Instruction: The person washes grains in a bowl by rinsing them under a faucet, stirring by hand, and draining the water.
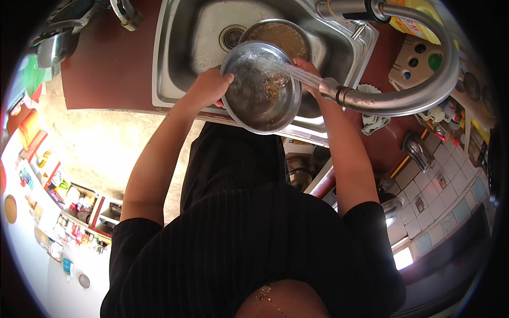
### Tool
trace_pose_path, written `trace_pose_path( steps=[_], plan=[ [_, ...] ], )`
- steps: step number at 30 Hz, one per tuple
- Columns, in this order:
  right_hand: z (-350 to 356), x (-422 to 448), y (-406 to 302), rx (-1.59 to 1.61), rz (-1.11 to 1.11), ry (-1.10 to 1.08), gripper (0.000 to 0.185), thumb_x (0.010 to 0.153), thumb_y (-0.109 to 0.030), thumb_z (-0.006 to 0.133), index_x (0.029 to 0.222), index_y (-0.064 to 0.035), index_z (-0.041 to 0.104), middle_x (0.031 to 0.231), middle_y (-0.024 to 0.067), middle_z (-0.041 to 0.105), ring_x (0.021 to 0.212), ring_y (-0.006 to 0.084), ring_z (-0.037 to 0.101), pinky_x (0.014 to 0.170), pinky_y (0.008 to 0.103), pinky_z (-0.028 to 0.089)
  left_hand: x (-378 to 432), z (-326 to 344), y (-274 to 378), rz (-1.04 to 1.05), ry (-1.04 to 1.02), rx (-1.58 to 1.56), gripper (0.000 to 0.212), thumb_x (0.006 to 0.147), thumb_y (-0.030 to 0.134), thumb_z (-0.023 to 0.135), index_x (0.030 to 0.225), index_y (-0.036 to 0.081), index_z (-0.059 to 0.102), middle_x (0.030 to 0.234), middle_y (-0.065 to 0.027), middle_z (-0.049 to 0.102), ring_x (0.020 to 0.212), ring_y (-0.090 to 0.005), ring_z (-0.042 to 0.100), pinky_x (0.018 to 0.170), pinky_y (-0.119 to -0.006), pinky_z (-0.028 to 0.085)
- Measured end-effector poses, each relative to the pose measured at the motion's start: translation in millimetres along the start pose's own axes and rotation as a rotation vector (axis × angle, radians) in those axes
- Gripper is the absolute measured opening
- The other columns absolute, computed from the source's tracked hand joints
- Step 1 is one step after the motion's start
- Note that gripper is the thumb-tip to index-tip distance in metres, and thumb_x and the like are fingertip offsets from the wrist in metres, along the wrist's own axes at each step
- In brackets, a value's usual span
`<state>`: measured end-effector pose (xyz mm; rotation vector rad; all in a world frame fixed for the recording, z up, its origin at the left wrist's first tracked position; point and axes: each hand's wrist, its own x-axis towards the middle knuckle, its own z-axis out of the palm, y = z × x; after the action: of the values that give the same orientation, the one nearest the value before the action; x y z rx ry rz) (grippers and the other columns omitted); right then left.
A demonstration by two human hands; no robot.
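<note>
Both my hands hold a round metal bowl (250, 107) over the near part of a stainless steel sink (181, 79). My left hand (212, 87) grips its left rim, thumb on top. My right hand (308, 73) is at the right rim, its fingers partly hidden by the bowl and the water. Water sprays from the faucet's nozzle (329, 88) into the bowl, where small yellowish-brown bits (273, 88) lie in the water. Beyond it, a second metal bowl (292, 35) with brownish contents stands in the sink beside the drain (231, 37).
The curved faucet neck (417, 103) arches over the right side. A pale cloth (373, 119) lies on the dark red counter (111, 59) right of the sink. A beige holder (413, 63) and a yellow container (417, 20) stand at the upper right; metal cookware (57, 47) is at upper left.
</note>
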<state>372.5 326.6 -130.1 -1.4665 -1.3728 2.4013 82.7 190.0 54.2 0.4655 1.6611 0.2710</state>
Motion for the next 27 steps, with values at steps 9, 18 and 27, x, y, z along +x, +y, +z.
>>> trace_pose_path(
  steps=[9,18,27],
  plan=[
    [15.7,2.4,-29.9,-0.181,-0.117,-0.124,0.023,0.094,-0.019,0.062,0.109,-0.0019,0.064,0.092,-0.001,0.061,0.082,0.0071,0.053,0.072,0.0213,0.044,23.2,-19.4,6.1,-0.073,-0.222,0.113,0.052,0.089,0.049,0.057,0.109,0.001,0.065,0.087,-0.0087,0.07,0.071,-0.0174,0.068,0.059,-0.028,0.054],
    [27.6,-12.5,-62.2,-0.085,-0.122,0.127,0.02,0.094,-0.024,0.063,0.099,-0.0048,0.065,0.082,-0.0031,0.057,0.075,0.0057,0.05,0.069,0.0216,0.043,25.9,-6.9,-21.1,0.027,-0.139,-0.04,0.038,0.087,0.021,0.05,0.114,-0.003,0.059,0.093,-0.0155,0.067,0.078,-0.0244,0.069,0.063,-0.036,0.06],
    [15.6,-5.6,-20.9,-0.169,-0.137,0.448,0.028,0.097,-0.03,0.058,0.104,-0.0045,0.068,0.093,0.0038,0.068,0.085,0.0125,0.059,0.078,0.0283,0.046,-9.0,10.6,-16.3,0.072,0.133,-0.068,0.049,0.088,0.021,0.049,0.132,0.0,0.047,0.097,-0.0194,0.066,0.079,-0.0278,0.069,0.061,-0.039,0.061]
  ],
)
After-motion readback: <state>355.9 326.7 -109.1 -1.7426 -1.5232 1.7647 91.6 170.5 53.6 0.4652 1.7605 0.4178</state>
